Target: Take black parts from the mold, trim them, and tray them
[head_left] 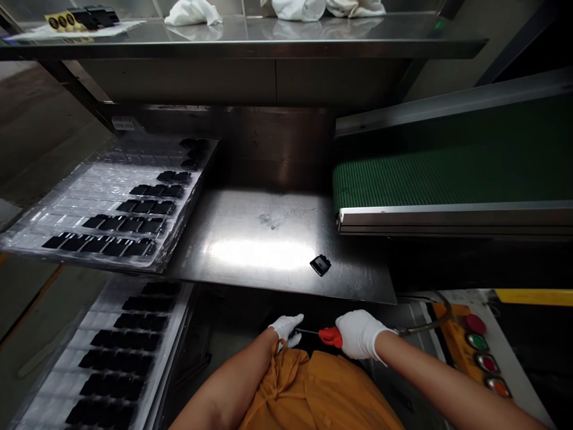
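Red-handled screwdriver [330, 337] clenched in the gloved right hand [359, 334], its shaft tip just beside the curled left hand [285, 330].

white gloves [360, 334], orange smock [313, 394]

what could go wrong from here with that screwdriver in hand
The thin shaft of the red-handled screwdriver in the right hand points toward the gloved left hand, so a slip might jab those fingers. The loose black part lies near the edge of the steel sheet and could perhaps be knocked off. The right forearm runs close to the control buttons and might bump them.
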`<state>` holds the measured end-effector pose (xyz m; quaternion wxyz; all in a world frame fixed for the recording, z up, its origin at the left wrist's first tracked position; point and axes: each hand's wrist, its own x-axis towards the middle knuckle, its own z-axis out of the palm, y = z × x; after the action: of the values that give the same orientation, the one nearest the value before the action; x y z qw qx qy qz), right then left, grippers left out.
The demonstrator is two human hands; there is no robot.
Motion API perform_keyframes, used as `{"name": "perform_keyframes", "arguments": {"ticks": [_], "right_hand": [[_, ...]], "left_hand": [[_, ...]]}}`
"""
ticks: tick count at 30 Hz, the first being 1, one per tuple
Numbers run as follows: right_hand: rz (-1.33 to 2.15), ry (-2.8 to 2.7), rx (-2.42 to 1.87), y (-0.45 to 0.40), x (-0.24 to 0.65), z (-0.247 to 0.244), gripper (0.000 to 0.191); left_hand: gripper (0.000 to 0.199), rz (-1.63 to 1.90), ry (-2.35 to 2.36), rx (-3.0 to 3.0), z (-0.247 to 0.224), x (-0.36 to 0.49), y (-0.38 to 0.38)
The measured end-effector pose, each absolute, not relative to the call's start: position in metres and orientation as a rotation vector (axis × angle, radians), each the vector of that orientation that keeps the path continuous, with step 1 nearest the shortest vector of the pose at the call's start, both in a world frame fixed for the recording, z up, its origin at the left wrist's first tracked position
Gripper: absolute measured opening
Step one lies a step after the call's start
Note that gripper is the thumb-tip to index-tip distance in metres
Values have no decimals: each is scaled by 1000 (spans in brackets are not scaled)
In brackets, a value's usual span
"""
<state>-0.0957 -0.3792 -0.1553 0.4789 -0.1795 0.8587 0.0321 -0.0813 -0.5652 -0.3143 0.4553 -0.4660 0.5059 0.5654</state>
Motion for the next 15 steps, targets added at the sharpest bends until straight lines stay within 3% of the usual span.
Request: {"name": "perform_keyframes", "arguments": {"ticks": [15], "right_hand": [[61, 2131, -481, -382, -89, -152, 35]], "left_hand": [[40, 1406, 1279, -1168, -311, -86, -563]]}}
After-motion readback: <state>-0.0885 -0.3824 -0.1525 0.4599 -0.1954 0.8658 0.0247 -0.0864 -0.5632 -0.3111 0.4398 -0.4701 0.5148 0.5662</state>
